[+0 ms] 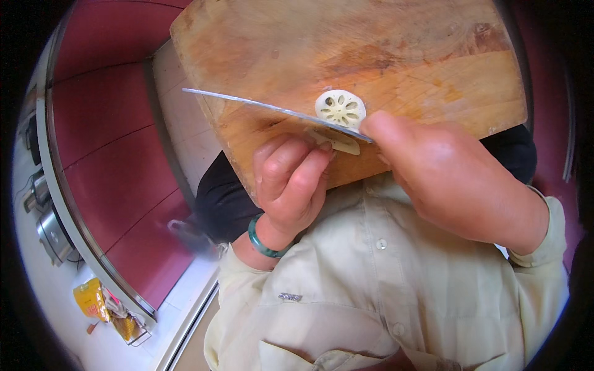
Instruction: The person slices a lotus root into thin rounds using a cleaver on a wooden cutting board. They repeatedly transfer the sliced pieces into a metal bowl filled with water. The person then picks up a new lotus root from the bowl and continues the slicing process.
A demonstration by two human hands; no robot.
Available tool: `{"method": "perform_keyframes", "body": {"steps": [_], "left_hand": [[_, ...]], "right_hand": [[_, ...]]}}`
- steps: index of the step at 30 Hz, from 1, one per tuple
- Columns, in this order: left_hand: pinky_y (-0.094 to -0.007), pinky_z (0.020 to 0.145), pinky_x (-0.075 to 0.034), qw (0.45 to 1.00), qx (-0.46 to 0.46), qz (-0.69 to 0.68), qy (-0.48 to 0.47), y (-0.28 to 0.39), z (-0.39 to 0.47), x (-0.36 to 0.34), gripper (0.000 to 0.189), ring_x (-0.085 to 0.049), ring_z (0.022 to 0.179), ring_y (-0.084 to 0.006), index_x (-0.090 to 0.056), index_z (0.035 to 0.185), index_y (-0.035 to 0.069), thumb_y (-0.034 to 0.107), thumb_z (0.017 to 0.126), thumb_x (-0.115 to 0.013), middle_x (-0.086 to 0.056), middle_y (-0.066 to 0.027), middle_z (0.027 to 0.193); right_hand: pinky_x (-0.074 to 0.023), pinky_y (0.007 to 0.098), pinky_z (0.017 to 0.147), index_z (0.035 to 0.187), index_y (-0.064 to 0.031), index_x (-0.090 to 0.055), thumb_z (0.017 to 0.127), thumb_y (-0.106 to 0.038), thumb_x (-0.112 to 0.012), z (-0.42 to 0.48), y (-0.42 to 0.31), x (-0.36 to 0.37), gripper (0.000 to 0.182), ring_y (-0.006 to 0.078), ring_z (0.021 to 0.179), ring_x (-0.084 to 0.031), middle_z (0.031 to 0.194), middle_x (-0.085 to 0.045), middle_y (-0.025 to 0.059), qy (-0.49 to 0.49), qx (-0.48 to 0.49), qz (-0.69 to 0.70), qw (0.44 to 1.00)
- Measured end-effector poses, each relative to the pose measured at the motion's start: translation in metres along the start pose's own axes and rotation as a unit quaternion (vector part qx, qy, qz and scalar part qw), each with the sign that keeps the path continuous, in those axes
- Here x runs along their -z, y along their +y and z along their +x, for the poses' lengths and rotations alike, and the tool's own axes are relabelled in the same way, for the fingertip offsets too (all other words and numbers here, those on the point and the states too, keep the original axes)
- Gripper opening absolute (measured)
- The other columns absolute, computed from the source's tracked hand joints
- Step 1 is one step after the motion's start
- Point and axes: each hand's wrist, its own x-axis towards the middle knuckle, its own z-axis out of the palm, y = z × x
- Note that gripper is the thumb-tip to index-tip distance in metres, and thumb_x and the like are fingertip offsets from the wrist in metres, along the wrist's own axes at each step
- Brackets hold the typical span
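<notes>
My right hand (413, 153) grips a kitchen knife (274, 107), whose handle is hidden in the fist. The blade appears almost edge-on and slants up to the left across the board. Just below it, my left hand (292, 174) has bent fingers pressed on a pale piece of lotus root (345, 144). Those fingers partly cover the piece. On the far side of the blade, a round lotus root slice (340, 109) shows its ring of holes. It rests on the wooden cutting board (343, 41), close to my right thumb.
The board spans my dark-trousered legs (222, 195). Left of it stand glossy dark red cabinet fronts (116, 143) below a counter. On that counter are a metal appliance (55, 236) and a yellow packet (90, 299). A blurred clear plastic bag (190, 236) is near my left forearm.
</notes>
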Motion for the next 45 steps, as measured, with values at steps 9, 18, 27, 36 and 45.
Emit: {"method": "perform_keyframes", "body": {"steps": [9,18,27,36,45], "left_hand": [[-0.0385,0.081,-0.049,0.972,0.184,-0.145,0.001,0.006,-0.015,0.005,0.032,-0.058,0.096,-0.0282,-0.06,0.107,0.004,0.007,0.076,-0.067,-0.06,-0.0096,0.104],[-0.0439,0.096,-0.049,0.569,0.555,-0.601,0.084,0.001,-0.059,0.01,0.046,-0.056,0.114,-0.0276,-0.046,0.132,0.004,0.036,0.098,-0.046,-0.056,-0.011,0.124],[-0.046,0.098,-0.048,0.592,0.48,-0.647,-0.022,-0.002,-0.058,0.012,0.053,-0.052,0.12,-0.0269,-0.041,0.136,0.005,0.042,0.1,-0.044,-0.05,-0.0131,0.132],[-0.0401,0.089,-0.053,0.744,0.501,-0.441,-0.029,0.001,-0.056,0.016,0.049,-0.059,0.107,-0.0253,-0.047,0.13,-0.003,0.033,0.097,-0.054,-0.056,-0.0155,0.124],[-0.0415,0.09,-0.052,0.82,0.427,-0.375,-0.073,-0.005,-0.056,0.015,0.047,-0.059,0.108,-0.0271,-0.048,0.13,-0.002,0.034,0.099,-0.048,-0.056,-0.0158,0.125]], "right_hand": [[-0.0462,0.0359,0.056,0.103,-0.0025,-0.059,0.077,0.001,-0.065,-0.042,-0.035,0.013,0.028,0.0289,0.066,-0.062,0.08,-0.061,0.0115,-0.003,-0.063,-0.171,0.983],[-0.0488,0.0345,0.056,0.103,0.0004,-0.059,0.073,-0.003,-0.07,-0.051,-0.04,0.013,0.033,0.0285,0.068,-0.064,0.086,-0.064,0.0128,0.002,-0.063,-0.169,0.984],[-0.0497,0.0347,0.056,0.104,0.0017,-0.06,0.073,-0.006,-0.07,-0.056,-0.043,0.021,0.034,0.0286,0.068,-0.065,0.091,-0.064,0.0156,-0.032,-0.062,-0.155,0.985],[-0.0487,0.0354,0.056,0.103,0.0022,-0.059,0.072,-0.004,-0.069,-0.056,-0.041,0.018,0.032,0.0277,0.066,-0.064,0.089,-0.063,0.0127,-0.024,-0.065,-0.16,0.985],[-0.0452,0.0331,0.055,0.097,-0.004,-0.059,0.073,-0.006,-0.066,-0.049,-0.044,0.02,0.026,0.0243,0.061,-0.061,0.086,-0.061,0.0065,-0.049,-0.072,-0.187,0.978]]}}
